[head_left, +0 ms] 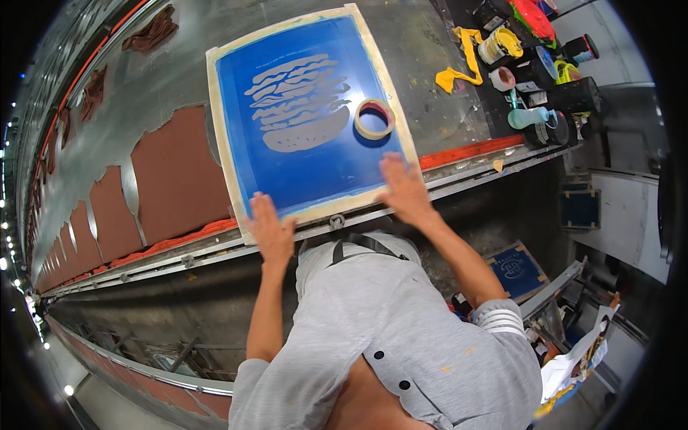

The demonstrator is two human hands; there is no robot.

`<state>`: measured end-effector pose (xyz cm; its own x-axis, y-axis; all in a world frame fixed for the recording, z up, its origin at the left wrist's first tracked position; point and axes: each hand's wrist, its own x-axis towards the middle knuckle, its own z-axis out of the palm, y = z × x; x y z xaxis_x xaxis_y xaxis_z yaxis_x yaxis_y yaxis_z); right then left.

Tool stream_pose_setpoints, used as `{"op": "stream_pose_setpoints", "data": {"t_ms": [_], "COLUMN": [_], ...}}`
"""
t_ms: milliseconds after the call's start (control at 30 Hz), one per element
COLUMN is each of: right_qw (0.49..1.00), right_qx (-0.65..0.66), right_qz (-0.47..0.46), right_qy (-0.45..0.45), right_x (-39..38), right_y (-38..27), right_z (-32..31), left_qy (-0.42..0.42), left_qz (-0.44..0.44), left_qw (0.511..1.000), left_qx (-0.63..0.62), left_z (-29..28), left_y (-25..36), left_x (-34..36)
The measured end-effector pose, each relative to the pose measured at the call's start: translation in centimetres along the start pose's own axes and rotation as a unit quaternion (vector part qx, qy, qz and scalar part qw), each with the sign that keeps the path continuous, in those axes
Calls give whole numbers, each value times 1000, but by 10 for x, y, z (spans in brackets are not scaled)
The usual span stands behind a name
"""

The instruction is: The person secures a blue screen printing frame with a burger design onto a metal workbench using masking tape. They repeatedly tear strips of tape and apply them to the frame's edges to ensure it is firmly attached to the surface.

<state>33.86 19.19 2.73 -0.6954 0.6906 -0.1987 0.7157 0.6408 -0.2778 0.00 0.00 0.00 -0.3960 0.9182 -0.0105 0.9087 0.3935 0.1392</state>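
Observation:
In front of me a blue silk-screen printing frame (315, 172) lies on the long printing table (193, 79), its edges covered with cream tape. A pale layered burger design (301, 107) shows in the mesh. On the screen's right part rests a roll of masking tape (390, 123). My left hand (271, 233) is at the near left corner of the frame, fingers stretched out and holding nothing. Close to the near right corner is my right hand (404, 188), slightly blurred, fingers apart and nothing in them. Whether either hand presses on the frame I cannot tell.
Brown fabric pieces (175, 179) lie in a row along the table to the left. At the far right stand several ink tubs (502, 46), a spray bottle (530, 117) and a yellow cloth (466, 61). A metal rail (172, 264) borders the table. Another blue screen (517, 271) leans below.

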Motion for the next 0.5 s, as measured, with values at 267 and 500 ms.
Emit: {"op": "stream_pose_setpoints", "data": {"t_ms": [267, 500], "right_qw": [954, 781], "right_qx": [112, 551], "right_qz": [189, 265], "right_qy": [203, 125], "right_x": [-4, 23], "right_y": [31, 61], "right_z": [27, 18], "left_qy": [82, 46], "left_qz": [-165, -233], "left_qw": [960, 834], "left_qx": [-212, -498], "left_z": [9, 19], "left_y": [-6, -64], "left_x": [16, 34]}}
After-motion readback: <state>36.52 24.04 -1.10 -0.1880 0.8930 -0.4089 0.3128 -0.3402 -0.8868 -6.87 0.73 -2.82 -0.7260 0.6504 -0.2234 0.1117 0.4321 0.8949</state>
